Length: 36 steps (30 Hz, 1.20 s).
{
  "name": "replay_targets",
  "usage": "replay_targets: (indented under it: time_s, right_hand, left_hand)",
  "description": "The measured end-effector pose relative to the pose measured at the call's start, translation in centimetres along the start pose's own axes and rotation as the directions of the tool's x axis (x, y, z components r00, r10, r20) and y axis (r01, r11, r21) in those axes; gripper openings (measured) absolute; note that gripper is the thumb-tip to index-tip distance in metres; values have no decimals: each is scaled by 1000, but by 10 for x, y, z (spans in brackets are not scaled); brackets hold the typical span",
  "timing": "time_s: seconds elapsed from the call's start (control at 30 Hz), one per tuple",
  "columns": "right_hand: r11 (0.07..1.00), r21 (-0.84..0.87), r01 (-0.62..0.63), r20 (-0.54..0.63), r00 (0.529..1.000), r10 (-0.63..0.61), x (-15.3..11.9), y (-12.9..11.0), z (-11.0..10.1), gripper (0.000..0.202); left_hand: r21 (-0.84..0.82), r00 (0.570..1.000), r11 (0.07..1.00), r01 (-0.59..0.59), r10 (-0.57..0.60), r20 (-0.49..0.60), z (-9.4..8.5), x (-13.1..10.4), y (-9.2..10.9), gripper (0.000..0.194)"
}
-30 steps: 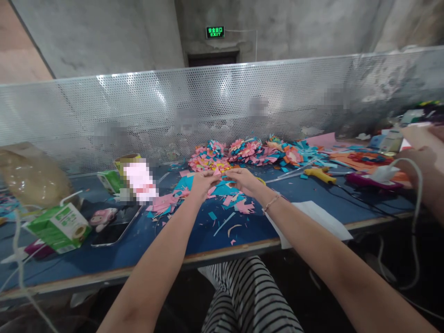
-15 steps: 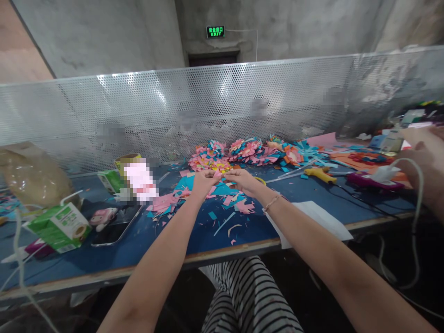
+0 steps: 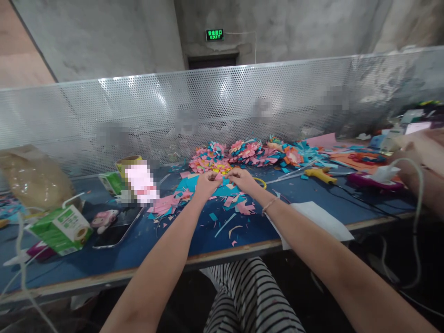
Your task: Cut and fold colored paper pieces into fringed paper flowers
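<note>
Both hands are over the middle of the blue table, just in front of the paper flowers. My left hand (image 3: 207,184) pinches a small pink paper piece (image 3: 218,177) between thumb and fingers. Close on its right, my right hand (image 3: 242,179) has its fingers closed together; what they hold is too small to make out. Blue paper (image 3: 190,183) lies beneath the hands, with pink and blue scraps (image 3: 168,203) around it. Behind them stand pink, blue and yellow paper flowers (image 3: 211,159) and more flowers (image 3: 248,151) to the right.
On the left are a green-white carton (image 3: 64,229), a phone (image 3: 116,231) and a plastic bag (image 3: 36,180). A yellow glue gun (image 3: 321,175) and white sheet (image 3: 317,219) lie right. Another person's arm (image 3: 421,171) is at the far right. A perforated metal screen (image 3: 166,111) stands behind.
My right hand has drawn slightly away from the pink piece, leaving a small gap between the hands. The other person's hand at the far right has moved left.
</note>
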State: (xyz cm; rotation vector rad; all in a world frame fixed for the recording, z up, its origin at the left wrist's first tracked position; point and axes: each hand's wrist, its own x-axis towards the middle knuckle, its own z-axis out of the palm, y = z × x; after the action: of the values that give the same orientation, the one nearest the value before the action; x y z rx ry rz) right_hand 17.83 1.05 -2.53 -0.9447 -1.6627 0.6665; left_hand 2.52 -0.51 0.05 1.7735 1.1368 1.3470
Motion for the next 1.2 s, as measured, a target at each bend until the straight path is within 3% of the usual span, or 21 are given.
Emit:
replay_targets:
  time_s: [0.4,0.6,0.9,1.2]
  right_hand:
    - [996,11,90,-7,996,-90,-7,-17,6,21]
    - [993,-14,115,3,993,-115,-4,-9,2,21]
    - [1000,-24,4,8,1000,-4,-1,-2,0,18]
    - [987,137,-82,39,996,77,-1,-4,1,15]
  left_hand:
    - [-231,994,967,104,-97,42,1,-3,6,27]
    - [-280,990,950,141,-128,64,0,-2,3,34]
    - [-265,982,951,156,-121,144,1,-3,1,22]
    - [-243,985,958,152,-127,114,2,-2,1,12]
